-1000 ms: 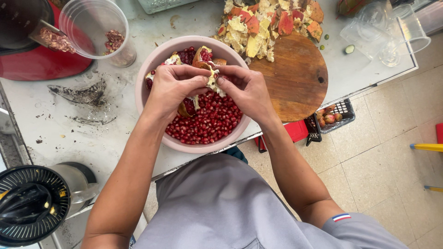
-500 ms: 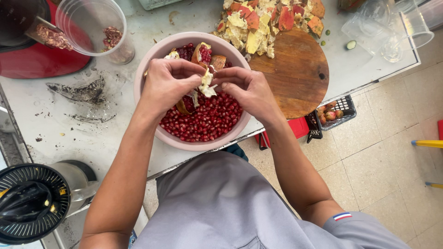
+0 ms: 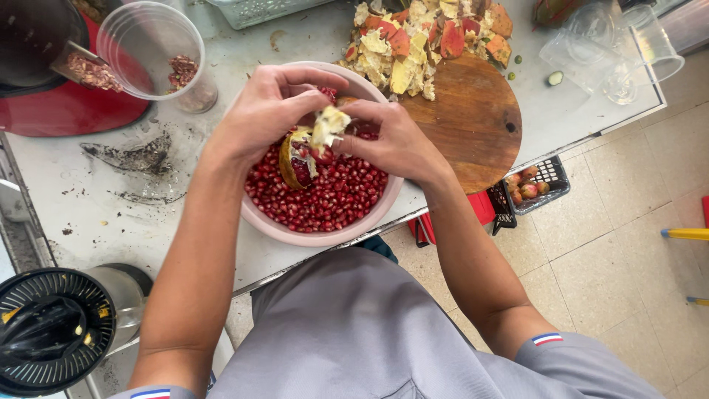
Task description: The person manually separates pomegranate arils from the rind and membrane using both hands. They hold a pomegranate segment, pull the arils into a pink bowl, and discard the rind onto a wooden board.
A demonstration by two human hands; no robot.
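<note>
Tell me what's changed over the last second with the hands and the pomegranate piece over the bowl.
Little has changed. Both the left hand and the right hand keep their grip on the pomegranate piece over the pink bowl; the fingers have shifted slightly, with more pale pith showing between them. The seeds, the wooden board, the peel pile and the plastic cup stayed put.
</note>
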